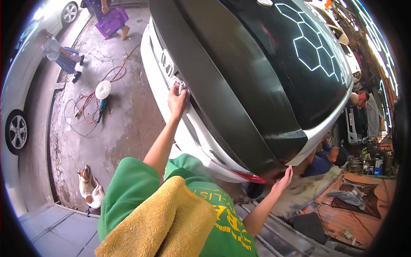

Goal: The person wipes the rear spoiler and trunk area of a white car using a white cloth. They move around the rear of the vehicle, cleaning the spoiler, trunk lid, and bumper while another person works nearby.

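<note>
The rear of a white car (150,88) with a dark trunk lid and spoiler (214,98) is right in front of me. My left hand (177,102) reaches to the white strip under the spoiler, just below the chrome badge (167,63). Its fingers are closed on a small pale crumpled wad (181,83), pressed against the car; what it is made of is unclear. By the red tail light (250,177), my right hand (283,179) touches the spoiler's end with fingers stretched out. A yellow towel (171,218) hangs over my green shirt.
A polisher (102,95) with a round pale pad lies on the concrete at left among cables (87,109). A dog (90,188) lies nearer me. A child (60,53) and an adult (100,10) are farther off. At right, a person in blue (319,162) is beside the car.
</note>
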Tool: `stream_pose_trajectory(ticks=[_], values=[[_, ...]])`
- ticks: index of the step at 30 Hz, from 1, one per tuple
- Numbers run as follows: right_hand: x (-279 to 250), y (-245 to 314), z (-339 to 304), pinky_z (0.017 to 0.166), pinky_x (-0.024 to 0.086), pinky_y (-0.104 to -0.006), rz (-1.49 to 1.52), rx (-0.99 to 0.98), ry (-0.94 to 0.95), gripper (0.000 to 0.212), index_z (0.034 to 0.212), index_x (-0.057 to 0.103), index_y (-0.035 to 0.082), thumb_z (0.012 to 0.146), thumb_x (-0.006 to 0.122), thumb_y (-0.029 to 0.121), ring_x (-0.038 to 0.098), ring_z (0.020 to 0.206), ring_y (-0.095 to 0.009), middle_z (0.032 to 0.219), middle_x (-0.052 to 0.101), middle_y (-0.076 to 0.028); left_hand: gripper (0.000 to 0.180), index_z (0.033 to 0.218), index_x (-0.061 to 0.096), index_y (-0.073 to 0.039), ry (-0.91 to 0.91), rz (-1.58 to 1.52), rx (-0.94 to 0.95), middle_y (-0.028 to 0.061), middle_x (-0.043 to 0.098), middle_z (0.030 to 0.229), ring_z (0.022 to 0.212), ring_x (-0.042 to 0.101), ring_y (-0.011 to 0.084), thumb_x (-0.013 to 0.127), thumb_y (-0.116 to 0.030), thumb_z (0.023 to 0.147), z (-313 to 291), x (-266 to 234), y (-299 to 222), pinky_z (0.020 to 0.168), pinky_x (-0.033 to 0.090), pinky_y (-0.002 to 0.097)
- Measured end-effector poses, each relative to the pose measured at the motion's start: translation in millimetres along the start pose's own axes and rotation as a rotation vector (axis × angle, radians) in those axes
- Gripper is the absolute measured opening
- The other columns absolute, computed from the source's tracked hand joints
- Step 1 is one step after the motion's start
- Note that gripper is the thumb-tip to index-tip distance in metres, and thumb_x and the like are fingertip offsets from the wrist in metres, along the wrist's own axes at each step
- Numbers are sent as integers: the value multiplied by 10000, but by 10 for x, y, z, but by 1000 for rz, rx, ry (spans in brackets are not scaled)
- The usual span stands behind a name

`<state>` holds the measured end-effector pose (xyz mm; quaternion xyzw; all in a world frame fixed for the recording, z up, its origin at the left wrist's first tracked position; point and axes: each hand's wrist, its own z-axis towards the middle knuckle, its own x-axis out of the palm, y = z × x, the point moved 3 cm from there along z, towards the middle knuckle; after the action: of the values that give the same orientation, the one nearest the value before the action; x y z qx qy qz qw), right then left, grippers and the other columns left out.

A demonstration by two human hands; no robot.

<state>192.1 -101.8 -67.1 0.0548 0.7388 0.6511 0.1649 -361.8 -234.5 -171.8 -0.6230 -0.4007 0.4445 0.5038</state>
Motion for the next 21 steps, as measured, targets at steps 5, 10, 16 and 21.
stream_pose_trajectory(ticks=[5,10,16,21], values=[[-615,-375,-100,961,359,-409,133,188,130,503,1393,484,160,937,616,329,521,1191,-234,1357,521,-41,508,1186,627,0,-50,-138,-188,209,702,1037,975,689,303,659,-305,781,-933,135,22,834,530,380],[-1168,-1051,-239,921,368,-396,205,301,222,508,1373,500,167,909,640,319,569,1111,-203,1358,523,-33,486,1156,655,-34,249,309,42,192,710,965,866,694,290,734,-264,735,-1923,116,66,788,539,382],[-1934,-1786,-617,987,352,-387,228,420,274,541,1425,455,190,924,573,359,542,1192,-229,1419,515,-44,298,1134,617,-79,-82,-541,233,-47,572,766,616,513,57,685,-228,885,-1584,-1015,-1408,508,406,226],[-2546,-2547,-743,869,397,-340,163,549,187,486,1379,495,221,918,570,356,569,1117,-195,1367,552,-27,385,1217,609,-71,-119,67,544,50,642,929,771,606,154,695,-228,876,-840,-2234,-3497,640,480,271]])
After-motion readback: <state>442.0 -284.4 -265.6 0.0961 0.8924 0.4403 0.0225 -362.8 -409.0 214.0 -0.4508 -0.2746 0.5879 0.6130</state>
